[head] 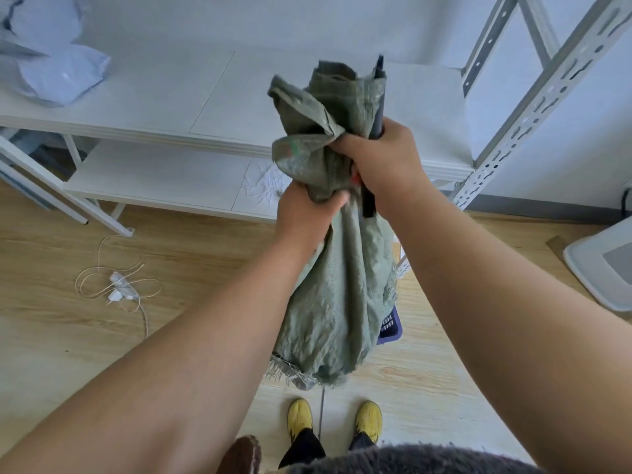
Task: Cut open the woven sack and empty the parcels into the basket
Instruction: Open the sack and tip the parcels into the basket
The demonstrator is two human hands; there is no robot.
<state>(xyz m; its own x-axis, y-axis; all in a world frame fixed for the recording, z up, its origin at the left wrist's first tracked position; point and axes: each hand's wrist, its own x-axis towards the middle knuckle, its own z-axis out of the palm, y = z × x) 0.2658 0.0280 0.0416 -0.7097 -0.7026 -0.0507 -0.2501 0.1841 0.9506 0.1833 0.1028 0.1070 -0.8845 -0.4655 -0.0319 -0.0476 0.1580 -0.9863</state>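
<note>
A grey-green woven sack [338, 295] hangs limp in front of me, its frayed edge near the floor. My left hand [307, 213] grips the bunched sack from below. Just above it, my right hand [383, 159] grips the gathered upper part together with a dark, slim tool [378, 97] that sticks up past the fabric. Behind the hanging sack, a small part of a purple basket [390, 328] shows on the floor. Any parcels in the basket are hidden by the sack.
A white metal shelving unit [205, 107] stands ahead, with pale plastic parcels [58, 80] on its top left. A white cable and plug [119, 285] lie on the wooden floor at left. A white object [602, 268] sits at right. My yellow shoes [301, 419] are below.
</note>
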